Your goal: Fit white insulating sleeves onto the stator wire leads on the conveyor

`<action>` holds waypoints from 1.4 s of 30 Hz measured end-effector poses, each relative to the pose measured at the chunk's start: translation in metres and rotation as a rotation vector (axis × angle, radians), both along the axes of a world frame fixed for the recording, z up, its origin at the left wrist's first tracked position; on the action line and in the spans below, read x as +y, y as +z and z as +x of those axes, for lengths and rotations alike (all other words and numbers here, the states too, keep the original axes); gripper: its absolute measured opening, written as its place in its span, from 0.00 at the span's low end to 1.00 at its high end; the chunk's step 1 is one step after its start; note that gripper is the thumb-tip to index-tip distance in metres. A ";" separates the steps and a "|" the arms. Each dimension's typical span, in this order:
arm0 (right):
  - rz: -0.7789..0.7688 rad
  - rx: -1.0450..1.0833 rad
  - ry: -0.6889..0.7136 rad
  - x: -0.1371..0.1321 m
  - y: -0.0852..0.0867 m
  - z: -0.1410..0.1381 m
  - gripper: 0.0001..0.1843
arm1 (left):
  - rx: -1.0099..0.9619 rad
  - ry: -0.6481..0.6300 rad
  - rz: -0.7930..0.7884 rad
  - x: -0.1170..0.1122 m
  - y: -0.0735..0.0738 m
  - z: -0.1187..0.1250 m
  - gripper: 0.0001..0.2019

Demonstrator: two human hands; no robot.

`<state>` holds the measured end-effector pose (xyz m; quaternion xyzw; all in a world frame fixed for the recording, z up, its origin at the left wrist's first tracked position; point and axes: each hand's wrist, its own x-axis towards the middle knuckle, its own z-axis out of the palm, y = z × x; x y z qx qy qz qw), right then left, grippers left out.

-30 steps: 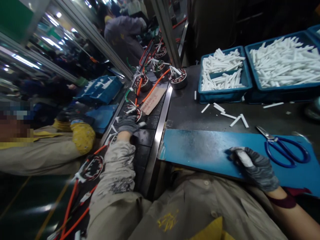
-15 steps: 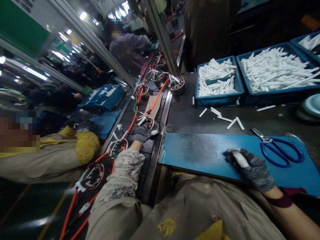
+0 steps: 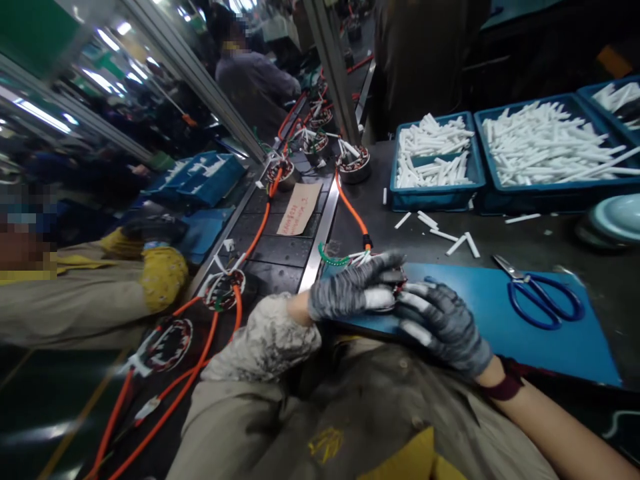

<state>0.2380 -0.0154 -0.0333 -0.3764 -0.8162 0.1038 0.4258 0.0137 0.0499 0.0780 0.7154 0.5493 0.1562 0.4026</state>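
L hand (image 3: 350, 293) fingers grip wired ring (image 3: 400, 285), prob. to steady it; R hand (image 3: 445, 323) fingers at its edge, grip unclear, can't tell. Scissors (image 3: 523, 279) R of both, prob. for reach.

The dark bench (image 3: 530, 241) takes up much of the right half of the frame. At the upper right stand a small blue bin (image 3: 435, 200), a large bin (image 3: 557, 199) and, cut off by the edge, a third bin. Before them lie scattered white tubes (image 3: 456, 245); a pale bowl (image 3: 617, 220) sits at the far right. Lower down, a blue mat (image 3: 550, 347) lies on the bench, with scissors (image 3: 543, 297) on it. Left of centre, a black belt (image 3: 263, 263) carries a card (image 3: 300, 210), coils (image 3: 225, 293) and orange cables (image 3: 263, 225).
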 end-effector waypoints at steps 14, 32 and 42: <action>0.080 -0.171 0.075 0.019 0.021 -0.005 0.28 | 0.816 -0.311 0.332 0.049 -0.010 -0.051 0.19; -0.579 0.271 0.281 0.053 0.022 0.037 0.15 | 0.355 -0.475 0.419 0.001 -0.027 0.018 0.21; -0.803 0.238 0.391 0.076 0.052 0.018 0.13 | 0.131 -0.409 0.295 -0.002 -0.034 -0.003 0.18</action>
